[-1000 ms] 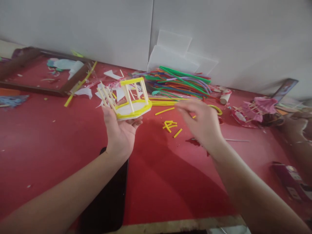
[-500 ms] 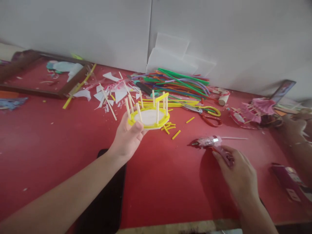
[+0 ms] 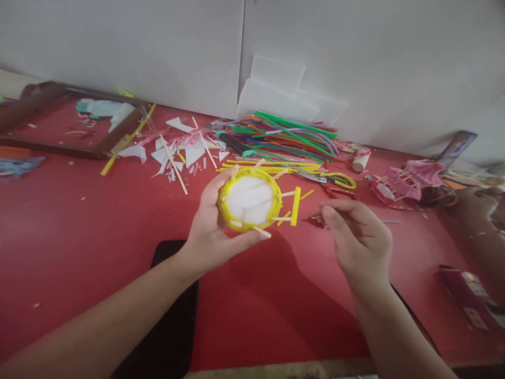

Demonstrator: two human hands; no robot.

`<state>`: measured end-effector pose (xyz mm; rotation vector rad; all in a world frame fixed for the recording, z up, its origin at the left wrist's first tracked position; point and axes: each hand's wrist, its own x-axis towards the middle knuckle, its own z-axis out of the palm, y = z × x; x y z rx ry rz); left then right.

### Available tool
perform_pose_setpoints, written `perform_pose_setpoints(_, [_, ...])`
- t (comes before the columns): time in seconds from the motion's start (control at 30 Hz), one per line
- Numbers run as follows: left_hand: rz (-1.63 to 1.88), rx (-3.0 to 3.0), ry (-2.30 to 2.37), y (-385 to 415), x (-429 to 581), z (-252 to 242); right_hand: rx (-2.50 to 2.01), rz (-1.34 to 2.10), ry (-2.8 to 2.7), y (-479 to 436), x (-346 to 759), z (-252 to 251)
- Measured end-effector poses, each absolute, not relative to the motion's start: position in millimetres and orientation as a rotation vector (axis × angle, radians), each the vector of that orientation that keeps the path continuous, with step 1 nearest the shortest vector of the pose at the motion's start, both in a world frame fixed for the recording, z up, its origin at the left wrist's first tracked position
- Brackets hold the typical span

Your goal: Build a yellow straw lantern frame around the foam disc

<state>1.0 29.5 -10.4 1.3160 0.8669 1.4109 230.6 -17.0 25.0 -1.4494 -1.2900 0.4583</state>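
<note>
My left hand [image 3: 213, 221] holds a small round model base [image 3: 252, 200] by its edge. It has a white disc floor, a yellow rim and several pale sticks standing out around it. The base is tilted so its inside faces me. A short yellow strip [image 3: 295, 206] bridges the ends of two sticks on the right side. My right hand [image 3: 359, 237] hovers just right of that strip, fingers curled and thumb near the index fingertip, with nothing visible between them. Behind it, a glue gun [image 3: 317, 220] lies on the table, mostly hidden; its nozzle and glue stick end show.
Scissors [image 3: 341, 180], yellow strips [image 3: 272, 167] and a pile of coloured pipe-cleaner-like sticks [image 3: 288, 134] lie behind. White scraps [image 3: 193, 152] are back left. A dark flat device [image 3: 169, 310] lies under my left forearm. Another person's arm [image 3: 473, 226] is at far right, near a pink model [image 3: 410, 181].
My right hand has let go of the glue gun and moved up and left toward the model. My left hand has shifted right and tipped the model toward me.
</note>
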Motion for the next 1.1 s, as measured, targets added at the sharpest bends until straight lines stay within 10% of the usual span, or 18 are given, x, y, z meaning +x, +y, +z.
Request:
perform_pose_setpoints(0.4, [1.415, 1.958, 0.814, 30, 3, -17, -1.066, 1.108, -0.844, -17, 219, 6])
perform_pose_setpoints(1.1, [1.328, 2.039, 0.908, 30, -3, -29, -1.072, 1.225, -0.900, -24, 222, -3])
